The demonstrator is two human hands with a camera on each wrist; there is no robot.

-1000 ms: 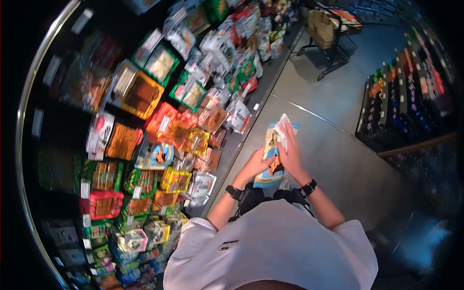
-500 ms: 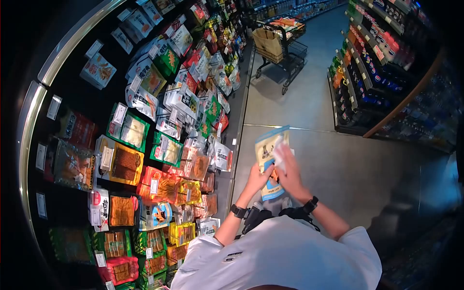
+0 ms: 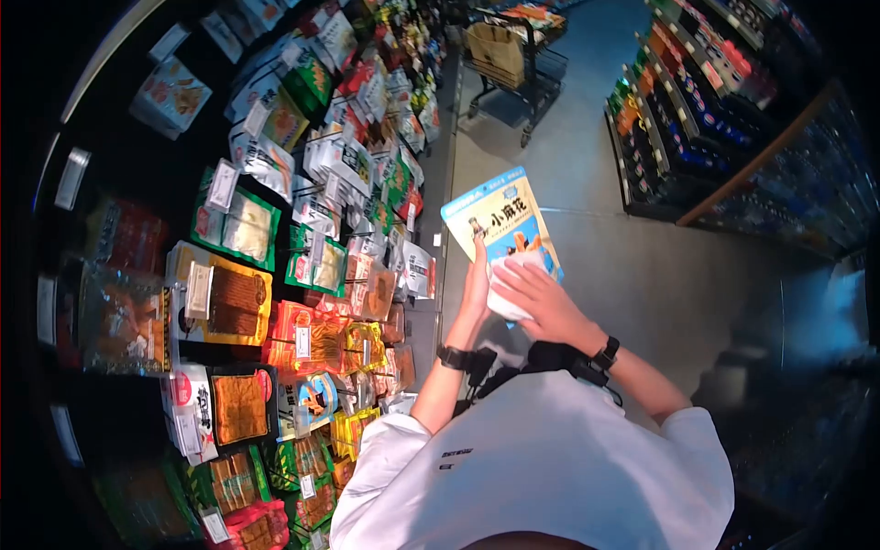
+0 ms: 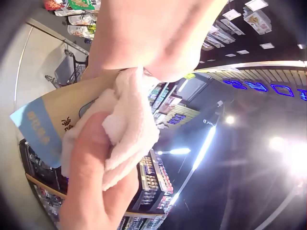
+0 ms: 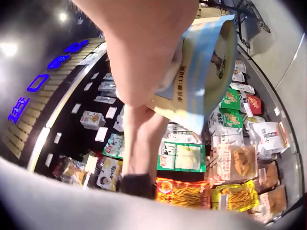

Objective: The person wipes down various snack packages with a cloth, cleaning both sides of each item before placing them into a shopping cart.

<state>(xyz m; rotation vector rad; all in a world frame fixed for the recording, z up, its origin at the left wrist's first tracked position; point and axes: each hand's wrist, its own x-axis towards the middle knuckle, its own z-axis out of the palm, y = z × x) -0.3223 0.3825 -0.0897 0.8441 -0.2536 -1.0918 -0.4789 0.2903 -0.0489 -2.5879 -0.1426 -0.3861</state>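
A blue-and-cream snack bag [image 3: 500,209] with dark printed lettering is tilted in front of the person. At its left edge, the left hand [image 3: 473,286] grips it, thumb along the front and the other fingers hidden behind. The right hand [image 3: 548,302] presses a white cloth [image 3: 504,291] against the lower front, fingers stretched across the cloth. Seen from the left wrist, the cloth [image 4: 128,127] is bunched under the right thumb [image 4: 88,153]. In the right wrist view the bag [image 5: 192,88] shows its side edge, partly covered by the right hand.
On the left, a shelf wall carries hanging snack packs [image 3: 240,405] with price tags. A shopping cart [image 3: 541,82] with a brown paper bag [image 3: 495,52] stands farther down the aisle. Drink shelves [image 3: 683,137] line the right side, with grey floor [image 3: 587,174] between.
The bag has turned so its printed front faces up more fully. The right hand and cloth have slid from its upper part down to its lower part. The view has shifted toward the shelves.
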